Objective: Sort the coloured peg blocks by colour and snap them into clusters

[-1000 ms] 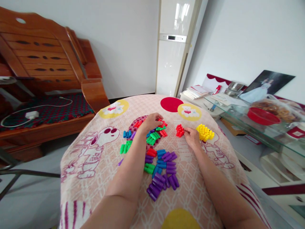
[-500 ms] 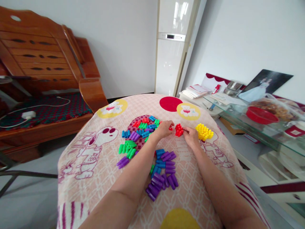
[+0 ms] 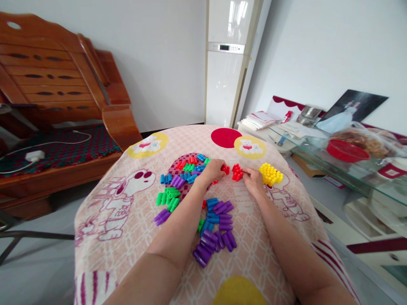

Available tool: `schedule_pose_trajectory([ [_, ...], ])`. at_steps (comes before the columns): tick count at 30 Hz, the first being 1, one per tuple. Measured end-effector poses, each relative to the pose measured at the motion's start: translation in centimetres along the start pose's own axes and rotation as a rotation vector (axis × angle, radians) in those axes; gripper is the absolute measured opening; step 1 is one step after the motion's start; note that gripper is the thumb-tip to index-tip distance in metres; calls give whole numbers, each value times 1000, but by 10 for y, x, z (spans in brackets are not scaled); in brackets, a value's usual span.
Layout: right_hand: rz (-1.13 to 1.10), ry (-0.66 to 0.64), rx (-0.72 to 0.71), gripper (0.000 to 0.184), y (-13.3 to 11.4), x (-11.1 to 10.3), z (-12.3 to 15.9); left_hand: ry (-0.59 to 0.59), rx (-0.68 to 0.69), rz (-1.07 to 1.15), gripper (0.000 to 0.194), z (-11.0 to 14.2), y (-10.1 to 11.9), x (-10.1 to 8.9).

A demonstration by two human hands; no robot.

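My left hand (image 3: 213, 169) is closed around a small red peg (image 3: 225, 169) and holds it just left of a cluster of joined red pegs (image 3: 237, 172). My right hand (image 3: 252, 180) rests on the cloth with its fingers pinched on the right side of that red cluster. A cluster of yellow pegs (image 3: 270, 174) stands right beside my right hand. Loose blue, green, red and purple pegs (image 3: 186, 169) lie scattered to the left of and below my left hand.
A patterned cloth (image 3: 127, 220) covers the table. Purple pegs (image 3: 211, 243) lie heaped between my forearms. A wooden bench (image 3: 63, 106) stands to the left, a tall white appliance (image 3: 227, 63) behind, and a glass shelf with a red bowl (image 3: 348, 151) to the right.
My left hand left the loose pile and carried a red peg rightwards to the red cluster. My right hand stayed on the cluster. The view drifted slightly.
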State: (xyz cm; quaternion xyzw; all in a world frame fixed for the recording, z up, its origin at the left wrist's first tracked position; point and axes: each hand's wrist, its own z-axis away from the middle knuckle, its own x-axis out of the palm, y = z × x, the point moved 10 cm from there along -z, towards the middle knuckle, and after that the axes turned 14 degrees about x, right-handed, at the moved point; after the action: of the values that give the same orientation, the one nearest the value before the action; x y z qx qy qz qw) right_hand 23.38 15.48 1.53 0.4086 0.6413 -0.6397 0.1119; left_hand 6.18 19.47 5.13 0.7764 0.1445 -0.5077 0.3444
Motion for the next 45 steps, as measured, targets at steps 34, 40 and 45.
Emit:
schedule_pose_trajectory([
  [34,-19,22,5,28,-2,-3,4,246,-117,3,39,16,-41,-64],
  [40,-4,41,-5,27,-1,-3,4,239,-531,-181,27,88,-118,-89],
  [45,-2,25,8,29,1,-1,3,266,-554,-162,18,101,-129,-89],
])
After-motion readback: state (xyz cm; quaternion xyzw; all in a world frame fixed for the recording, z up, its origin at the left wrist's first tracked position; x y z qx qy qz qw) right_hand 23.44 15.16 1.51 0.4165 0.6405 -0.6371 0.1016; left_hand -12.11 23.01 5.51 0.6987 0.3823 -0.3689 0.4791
